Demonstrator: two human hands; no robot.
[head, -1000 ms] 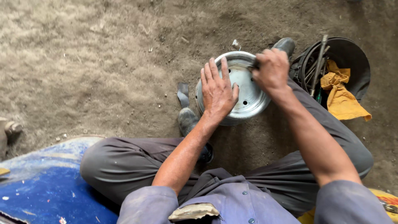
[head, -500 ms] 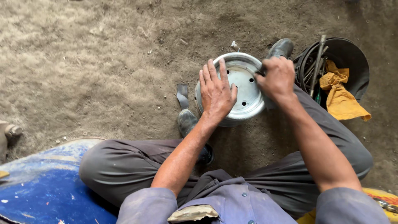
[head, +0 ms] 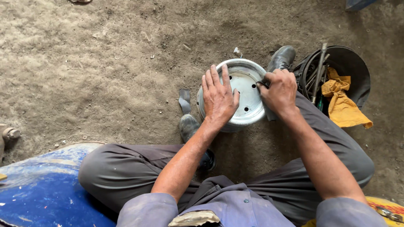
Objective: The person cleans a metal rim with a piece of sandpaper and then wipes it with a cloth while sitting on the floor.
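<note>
Flat and spread, my left hand [head: 219, 97] presses its open palm on the left half of the round silver metal wheel rim [head: 244, 98], holding nothing, only pinning it down. That rim lies on the dirt floor [head: 105, 63] between my two black boots, with its dished face and ring of small holes turned up. My right hand [head: 279, 90] is closed in a fist at the rim's right edge, gripping what looks like a small dark strip; whether it is abrasive paper or a rag I cannot tell. Judging by this, I am rubbing the rim's edge clean while steadying it. The next move, I think, calls for firm pressure from my left palm so the rim does not slide, and for turning it to bring a fresh stretch of edge under my right hand. Further right, near the floor's upper right corner, sits a black round bucket [head: 357, 67] holding tools and a crumpled yellow cloth [head: 343, 105].
</note>
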